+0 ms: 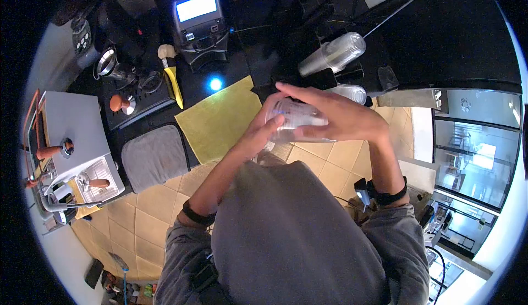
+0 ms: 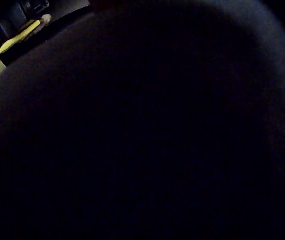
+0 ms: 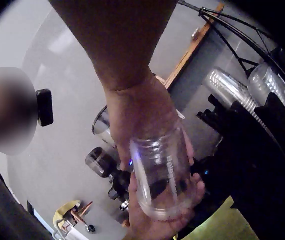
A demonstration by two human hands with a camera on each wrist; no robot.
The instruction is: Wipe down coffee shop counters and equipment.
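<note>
Both hands hold a clear plastic jar (image 1: 297, 112) in front of the torso, above the counter's front edge. In the right wrist view the jar (image 3: 162, 175) has a ridged neck and raised lettering on its side. My left hand (image 1: 259, 132) grips its base end, fingers wrapped round the side; the right wrist view shows this left hand (image 3: 155, 227) under the base. Across the neck end lies my right hand (image 1: 349, 115), its fingers and thumb around the jar; its palm hides the mouth. The left wrist view is almost wholly dark.
A yellow-green cloth (image 1: 220, 121) lies on the black counter, with a yellow-handled brush (image 1: 172, 79) left of it. Behind stands a grinder with a lit screen (image 1: 196, 8). Stacked clear cups (image 1: 333, 55) lean at the right. A grey cloth (image 1: 154, 158) and a tamper (image 1: 122, 104) are at left.
</note>
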